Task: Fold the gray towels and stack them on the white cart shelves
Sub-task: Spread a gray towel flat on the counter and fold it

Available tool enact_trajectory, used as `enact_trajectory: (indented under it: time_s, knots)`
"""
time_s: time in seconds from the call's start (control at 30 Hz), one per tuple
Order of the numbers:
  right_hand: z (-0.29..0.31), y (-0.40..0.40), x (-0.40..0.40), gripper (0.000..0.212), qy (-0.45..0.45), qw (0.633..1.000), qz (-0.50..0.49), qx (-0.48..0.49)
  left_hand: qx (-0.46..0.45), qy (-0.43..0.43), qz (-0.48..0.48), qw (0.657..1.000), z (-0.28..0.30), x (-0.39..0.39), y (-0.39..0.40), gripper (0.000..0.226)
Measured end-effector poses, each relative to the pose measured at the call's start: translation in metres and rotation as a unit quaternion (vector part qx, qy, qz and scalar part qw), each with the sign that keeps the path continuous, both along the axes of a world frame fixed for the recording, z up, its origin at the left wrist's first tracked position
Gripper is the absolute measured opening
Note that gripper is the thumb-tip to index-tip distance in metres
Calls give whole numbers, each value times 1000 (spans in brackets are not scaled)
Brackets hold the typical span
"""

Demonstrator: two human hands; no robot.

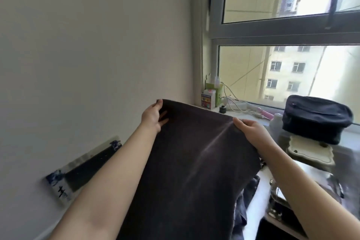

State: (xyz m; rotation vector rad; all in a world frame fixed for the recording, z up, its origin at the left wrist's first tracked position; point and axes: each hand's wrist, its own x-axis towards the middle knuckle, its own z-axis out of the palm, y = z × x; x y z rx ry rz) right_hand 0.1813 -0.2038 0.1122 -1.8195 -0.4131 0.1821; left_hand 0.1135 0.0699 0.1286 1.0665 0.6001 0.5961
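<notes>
The towel [187,161] is matt, soft dark-gray cloth (faintly creased); the far-right bag [315,117] looks like smooth fabric.

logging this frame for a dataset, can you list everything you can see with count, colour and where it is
towel: one, dark gray, held up in the centre by its top corners
bag: one, dark navy, on the windowsill at right
small boxes: two, one green, one white and printed, in the sill's left corner
cables: several, white, on the sill
tray: one, cream, below the bag
window: one, gray frame, upper right
left hand: pinches the towel's left corner
right hand: pinches the right corner
</notes>
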Motion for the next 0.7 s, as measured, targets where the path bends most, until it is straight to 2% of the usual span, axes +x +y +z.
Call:
enact_trajectory:
  time_s: [0.13,0.27,0.43,0.57,0.7]
  knots:
    - [-12,-11,37,37,1,999,-51,-7,-19,-12,-15,1000,-9,55,-15,28]
    - [-22,-18,55,33,9,998,-63,3,-29,-31,-21,999,-17,79,-25,26]
    - [-24,-8,36,33,14,999,52,-10,-45,-22,-15,999,-28,58,-21,10]
    - [-21,18,0,27,-43,987,148,-40,-50,-23,-20,998,-33,5,-5,15]
    - [-18,61,-55,29,-86,959,267,-40,-68,-48,12,996,-42,-71,19,23]
